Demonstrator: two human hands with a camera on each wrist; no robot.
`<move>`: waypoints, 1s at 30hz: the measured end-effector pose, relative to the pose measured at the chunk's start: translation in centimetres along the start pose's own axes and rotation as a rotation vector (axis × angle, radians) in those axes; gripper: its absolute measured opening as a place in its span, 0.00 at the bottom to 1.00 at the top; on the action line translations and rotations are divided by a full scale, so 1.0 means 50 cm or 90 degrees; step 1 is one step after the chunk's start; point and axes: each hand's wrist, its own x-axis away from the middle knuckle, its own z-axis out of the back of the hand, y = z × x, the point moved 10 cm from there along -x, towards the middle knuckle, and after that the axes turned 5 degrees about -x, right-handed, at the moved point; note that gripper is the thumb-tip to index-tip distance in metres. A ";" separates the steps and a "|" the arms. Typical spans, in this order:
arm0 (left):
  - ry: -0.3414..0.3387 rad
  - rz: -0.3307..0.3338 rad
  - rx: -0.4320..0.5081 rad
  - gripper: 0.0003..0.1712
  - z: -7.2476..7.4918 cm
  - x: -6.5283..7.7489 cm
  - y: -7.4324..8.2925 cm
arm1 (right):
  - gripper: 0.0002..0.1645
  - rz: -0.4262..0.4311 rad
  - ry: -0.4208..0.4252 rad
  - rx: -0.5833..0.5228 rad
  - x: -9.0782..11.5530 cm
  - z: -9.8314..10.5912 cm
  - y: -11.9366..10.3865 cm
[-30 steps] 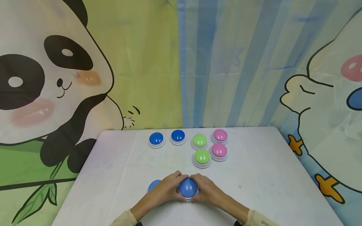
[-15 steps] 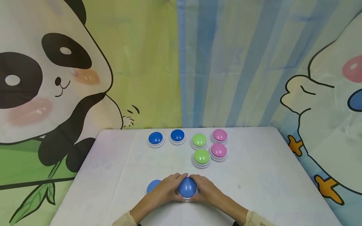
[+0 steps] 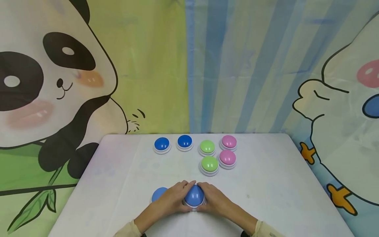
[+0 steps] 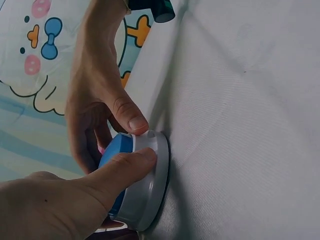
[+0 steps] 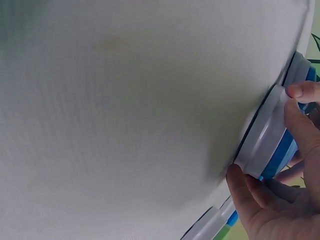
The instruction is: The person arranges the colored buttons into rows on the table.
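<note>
A push button (image 3: pixel 194 195) with a blue dome and a white round base stands near the front of the white table, between both hands. My left hand (image 3: pixel 171 199) grips it from the left. From the right, my right hand (image 3: pixel 216 201) holds the other side. In the left wrist view, both thumbs press the side of the white base (image 4: pixel 150 195). The right wrist view shows fingers around the base (image 5: pixel 262 132), its underside at the table surface. A second blue push button (image 3: pixel 159 194) sits just left, partly hidden by the left hand and wrist.
Farther back on the table (image 3: pixel 266 171) stand two blue buttons (image 3: pixel 162 144) (image 3: pixel 185 141), two green buttons (image 3: pixel 207 146) (image 3: pixel 209 164) and two pink buttons (image 3: pixel 229 141) (image 3: pixel 227 158). A cartoon-printed curtain (image 3: pixel 154 65) hangs behind the back edge.
</note>
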 end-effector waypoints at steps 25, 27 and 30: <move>0.027 0.060 0.109 0.34 0.056 -0.330 -0.127 | 0.36 -0.180 0.062 0.003 -0.210 0.220 0.196; 0.033 0.047 0.084 0.32 0.047 -0.343 -0.126 | 0.36 -0.195 0.041 -0.005 -0.219 0.209 0.217; 0.049 0.037 0.057 0.30 0.042 -0.355 -0.124 | 0.34 -0.209 0.015 0.003 -0.226 0.198 0.237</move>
